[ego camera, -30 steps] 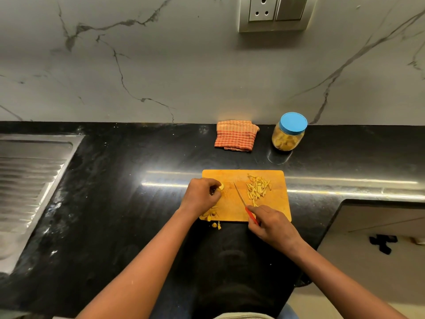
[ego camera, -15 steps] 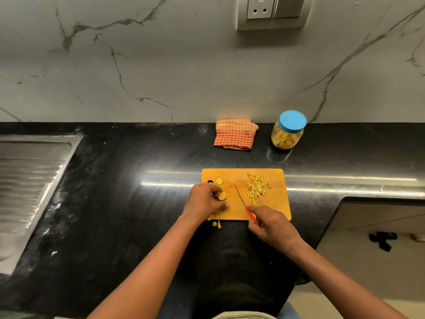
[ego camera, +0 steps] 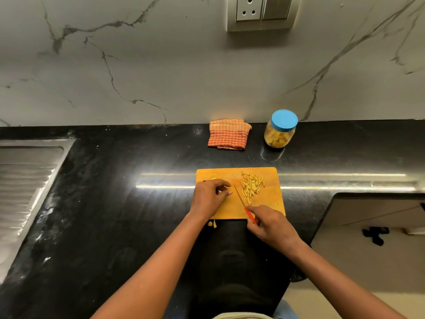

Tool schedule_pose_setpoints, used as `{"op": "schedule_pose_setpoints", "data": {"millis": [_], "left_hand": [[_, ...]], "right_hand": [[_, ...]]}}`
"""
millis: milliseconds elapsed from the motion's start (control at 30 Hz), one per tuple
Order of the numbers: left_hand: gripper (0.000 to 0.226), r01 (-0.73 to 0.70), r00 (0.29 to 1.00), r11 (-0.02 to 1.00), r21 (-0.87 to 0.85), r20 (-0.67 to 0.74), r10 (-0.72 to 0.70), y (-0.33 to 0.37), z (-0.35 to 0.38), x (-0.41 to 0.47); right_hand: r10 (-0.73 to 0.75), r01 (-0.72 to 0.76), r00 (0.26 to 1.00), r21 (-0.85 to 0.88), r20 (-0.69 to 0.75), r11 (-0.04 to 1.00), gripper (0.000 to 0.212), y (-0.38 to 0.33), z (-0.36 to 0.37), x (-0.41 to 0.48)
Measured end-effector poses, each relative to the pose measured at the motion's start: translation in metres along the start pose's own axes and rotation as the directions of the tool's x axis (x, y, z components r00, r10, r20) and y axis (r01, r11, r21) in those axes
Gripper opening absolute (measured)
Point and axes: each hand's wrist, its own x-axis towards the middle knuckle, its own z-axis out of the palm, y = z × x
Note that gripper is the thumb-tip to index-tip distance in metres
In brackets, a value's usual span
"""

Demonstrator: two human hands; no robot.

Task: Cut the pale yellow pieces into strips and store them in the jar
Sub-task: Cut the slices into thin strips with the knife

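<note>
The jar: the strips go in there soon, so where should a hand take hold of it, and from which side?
Grip the jar around its clear body below the blue lid, coming from the front: it stands upright near the wall, cloth to its left.

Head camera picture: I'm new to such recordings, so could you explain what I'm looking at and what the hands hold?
No machine here: a person wears one camera on the head, looking down at their own arms over a black countertop. The right hand holds a red-handled knife over an orange cutting board. The left hand gathers pale yellow pieces, mostly hidden beneath it. A pile of cut strips lies right of the blade. Behind stand a blue-lidded jar, lid on, and a folded checked cloth. A steel sink drainboard is far left.
</note>
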Motion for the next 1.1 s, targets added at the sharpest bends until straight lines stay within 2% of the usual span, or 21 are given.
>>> {"op": "schedule_pose_setpoints", "data": {"millis": [200,333,467,567,733,1100], "left_hand": [[0.024,-0.031,0.999,0.964,0.265,0.026,0.025,0.005,0.017,0.009],[0.031,-0.15,0.989,0.917,0.371,0.041,0.145,-0.007,0.012,0.009],[0.027,-0.248,0.968,0.905,0.346,0.109,0.224,-0.02,0.009,0.008],[0.02,-0.28,0.96,0.903,0.326,0.068,0.273,-0.025,0.012,0.007],[0.016,-0.288,0.954,0.902,0.322,0.015,0.3,-0.027,0.015,0.005],[0.018,-0.266,0.961,0.911,0.315,0.019,0.274,-0.021,0.018,0.002]], "right_hand": [[0.005,-0.005,1.0,-0.016,-0.003,1.0,0.041,0.002,-0.004,-0.003],[-0.012,0.012,1.0,-0.009,-0.01,1.0,0.04,0.002,-0.001,-0.005],[-0.017,0.017,1.0,-0.017,-0.019,1.0,0.039,-0.001,0.002,-0.006],[-0.037,0.036,0.999,-0.037,-0.006,0.999,0.038,-0.005,0.005,-0.007],[-0.036,0.036,0.999,-0.036,0.004,0.999,0.037,-0.009,0.006,-0.005],[-0.03,0.031,0.999,-0.064,0.015,0.997,0.037,-0.016,0.004,0.001]]}}
